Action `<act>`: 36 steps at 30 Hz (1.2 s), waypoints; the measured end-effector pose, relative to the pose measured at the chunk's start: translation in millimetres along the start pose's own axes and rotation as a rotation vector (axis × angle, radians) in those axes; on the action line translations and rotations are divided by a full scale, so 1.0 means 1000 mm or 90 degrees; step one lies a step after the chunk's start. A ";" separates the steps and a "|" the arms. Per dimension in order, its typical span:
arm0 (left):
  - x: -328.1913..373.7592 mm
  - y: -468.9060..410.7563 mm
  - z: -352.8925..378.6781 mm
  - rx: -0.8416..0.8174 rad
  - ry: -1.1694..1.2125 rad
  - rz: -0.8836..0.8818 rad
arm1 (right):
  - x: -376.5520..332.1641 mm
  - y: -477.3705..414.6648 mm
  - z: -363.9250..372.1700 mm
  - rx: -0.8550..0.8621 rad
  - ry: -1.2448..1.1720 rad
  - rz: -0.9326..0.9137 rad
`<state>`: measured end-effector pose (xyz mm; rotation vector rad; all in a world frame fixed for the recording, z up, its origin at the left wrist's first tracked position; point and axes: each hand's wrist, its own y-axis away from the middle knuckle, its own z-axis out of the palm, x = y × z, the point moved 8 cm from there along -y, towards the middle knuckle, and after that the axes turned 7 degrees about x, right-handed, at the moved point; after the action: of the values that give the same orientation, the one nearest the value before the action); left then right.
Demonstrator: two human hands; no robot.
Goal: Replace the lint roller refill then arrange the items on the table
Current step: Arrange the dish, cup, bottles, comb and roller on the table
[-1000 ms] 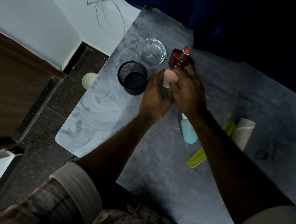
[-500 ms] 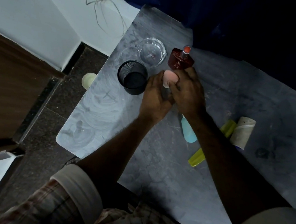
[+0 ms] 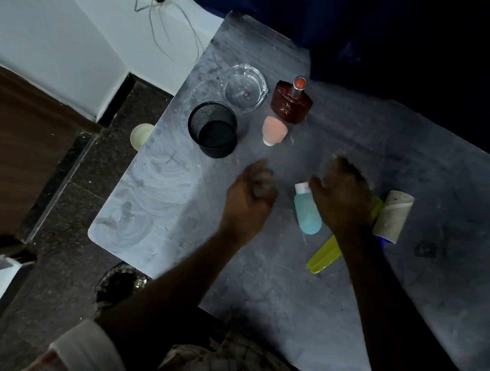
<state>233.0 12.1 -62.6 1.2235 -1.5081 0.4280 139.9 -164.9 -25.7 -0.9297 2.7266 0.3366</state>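
We note our left hand (image 3: 250,195) loosely curled, empty; right hand (image 3: 342,195) spread, fingers over the smooth teal bottle (image 3: 307,213). The cardboard-cored lint roller (image 3: 392,217) lies beside it on the scuffed grey table (image 3: 256,280).

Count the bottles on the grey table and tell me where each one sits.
3. The dark red glass perfume bottle stands beside the clear glass ashtray; the small pink squeeze bottle sits just in front of it; the light blue squeeze bottle lies by the right hand.
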 end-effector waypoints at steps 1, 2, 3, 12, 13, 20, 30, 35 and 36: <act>-0.009 0.010 0.007 -0.030 0.001 -0.030 | 0.011 0.013 0.009 -0.043 0.013 0.029; -0.016 0.021 0.016 -0.067 0.000 -0.075 | 0.018 0.026 0.018 -0.084 0.022 0.048; -0.021 0.032 0.026 -0.105 0.038 -0.138 | 0.022 0.039 0.026 -0.115 0.029 0.059; -0.019 0.074 0.061 -0.198 0.301 -0.382 | 0.012 0.062 0.008 0.011 -0.124 0.027; -0.016 0.074 0.056 -0.197 0.316 -0.372 | 0.001 0.059 0.002 0.032 -0.154 0.000; -0.009 0.032 -0.021 0.070 0.261 -0.166 | -0.072 0.027 -0.006 0.092 -0.223 -0.172; 0.017 -0.009 -0.052 0.125 0.163 0.036 | -0.108 0.003 0.024 0.076 -0.195 -0.216; 0.013 -0.006 -0.049 0.138 0.176 0.040 | -0.109 0.007 0.029 0.081 -0.193 -0.216; 0.012 -0.005 -0.048 0.136 0.177 0.040 | -0.109 0.009 0.031 0.082 -0.189 -0.218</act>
<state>263.6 42.7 -37.5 1.2249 -1.2881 0.7857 222.9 -87.5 -20.9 -1.1809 2.2447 0.2103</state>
